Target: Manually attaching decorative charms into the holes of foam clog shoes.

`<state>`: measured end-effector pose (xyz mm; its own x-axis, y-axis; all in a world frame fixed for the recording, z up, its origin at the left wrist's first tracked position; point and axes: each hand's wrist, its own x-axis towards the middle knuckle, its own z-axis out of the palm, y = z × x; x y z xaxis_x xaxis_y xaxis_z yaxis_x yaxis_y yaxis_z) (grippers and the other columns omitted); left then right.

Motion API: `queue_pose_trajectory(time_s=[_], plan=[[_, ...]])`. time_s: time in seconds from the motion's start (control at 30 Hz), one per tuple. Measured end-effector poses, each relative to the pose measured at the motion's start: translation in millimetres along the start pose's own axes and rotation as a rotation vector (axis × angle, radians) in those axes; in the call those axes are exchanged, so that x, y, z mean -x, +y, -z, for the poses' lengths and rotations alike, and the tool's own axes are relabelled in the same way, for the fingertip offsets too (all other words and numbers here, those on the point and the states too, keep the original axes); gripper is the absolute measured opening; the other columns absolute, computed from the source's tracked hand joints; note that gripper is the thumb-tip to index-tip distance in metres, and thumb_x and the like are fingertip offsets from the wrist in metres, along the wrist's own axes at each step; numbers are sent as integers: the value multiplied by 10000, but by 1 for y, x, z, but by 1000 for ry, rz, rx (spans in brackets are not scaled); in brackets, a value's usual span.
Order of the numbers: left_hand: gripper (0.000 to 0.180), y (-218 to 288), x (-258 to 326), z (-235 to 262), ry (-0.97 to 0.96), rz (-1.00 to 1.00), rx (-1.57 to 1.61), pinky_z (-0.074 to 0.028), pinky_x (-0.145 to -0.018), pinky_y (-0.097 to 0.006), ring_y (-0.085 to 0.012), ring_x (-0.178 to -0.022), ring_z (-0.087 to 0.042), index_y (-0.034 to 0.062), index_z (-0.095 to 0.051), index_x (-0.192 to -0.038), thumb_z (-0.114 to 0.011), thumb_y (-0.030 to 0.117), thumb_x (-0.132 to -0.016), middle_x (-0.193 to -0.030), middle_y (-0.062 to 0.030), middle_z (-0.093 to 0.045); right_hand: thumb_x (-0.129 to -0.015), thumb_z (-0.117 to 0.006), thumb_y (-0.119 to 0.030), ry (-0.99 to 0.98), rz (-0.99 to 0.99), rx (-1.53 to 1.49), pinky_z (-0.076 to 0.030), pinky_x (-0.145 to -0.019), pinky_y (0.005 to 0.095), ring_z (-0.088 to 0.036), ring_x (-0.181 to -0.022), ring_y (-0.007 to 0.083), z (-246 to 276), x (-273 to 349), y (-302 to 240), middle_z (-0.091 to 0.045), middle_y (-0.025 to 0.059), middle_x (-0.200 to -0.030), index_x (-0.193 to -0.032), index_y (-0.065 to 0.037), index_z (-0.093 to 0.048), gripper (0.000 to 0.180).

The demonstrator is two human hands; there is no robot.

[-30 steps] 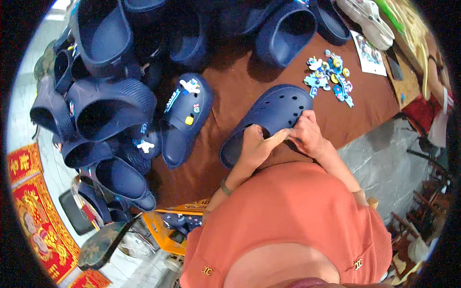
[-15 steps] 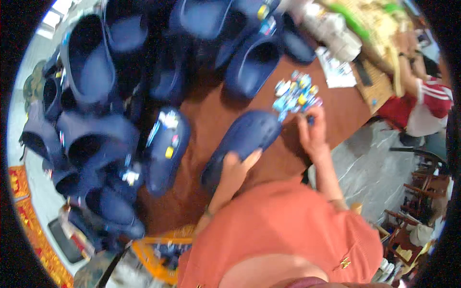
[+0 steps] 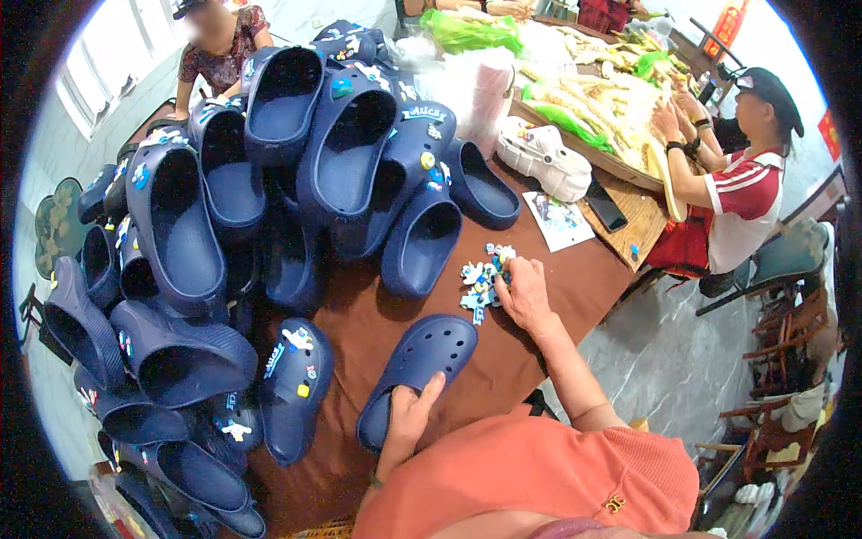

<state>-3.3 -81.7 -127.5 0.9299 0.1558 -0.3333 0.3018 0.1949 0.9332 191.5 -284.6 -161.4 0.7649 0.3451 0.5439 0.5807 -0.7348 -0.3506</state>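
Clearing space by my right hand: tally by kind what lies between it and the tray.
Charm pile: 1
Printed sheet: 1
Black phone: 1
White clog: 1
Total: 4

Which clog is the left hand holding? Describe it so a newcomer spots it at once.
Start at the brown table and its heap of navy clogs. Nearest the front edge, one navy clog lies apart, with the left hand on its heel. Unlike the decorated clog beside it, it shows no charms.

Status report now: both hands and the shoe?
Left hand grips plain navy clog at heel. Right hand on charm pile. Nothing blocking.
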Motion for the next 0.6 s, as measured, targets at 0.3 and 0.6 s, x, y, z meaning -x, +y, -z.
queue_pose_trajectory(time_s=[0.3, 0.6], plan=[[386, 6, 5, -2, 8, -60, -43, -447, -876, -334, -209, -980, -592, -78, -595, -1100, -628, 246, -893, -1065, -126, -635, -808, -659, -160, 45, 54, 51, -361, -804, 418, -521, -820, 286, -7, 8, 5, -537, 97, -829, -899, -70, -540, 175], [356, -10, -1, -1, 31, -83, -106, -459, -813, -344, -205, -913, -602, -69, -622, -1035, -614, 257, -893, -968, -120, -654, -792, -653, -167, -84, 203, 198, -320, -912, 480, -494, -1061, 278, -6, -17, -3, -525, 93, -1164, -1092, -131, -590, 309]])
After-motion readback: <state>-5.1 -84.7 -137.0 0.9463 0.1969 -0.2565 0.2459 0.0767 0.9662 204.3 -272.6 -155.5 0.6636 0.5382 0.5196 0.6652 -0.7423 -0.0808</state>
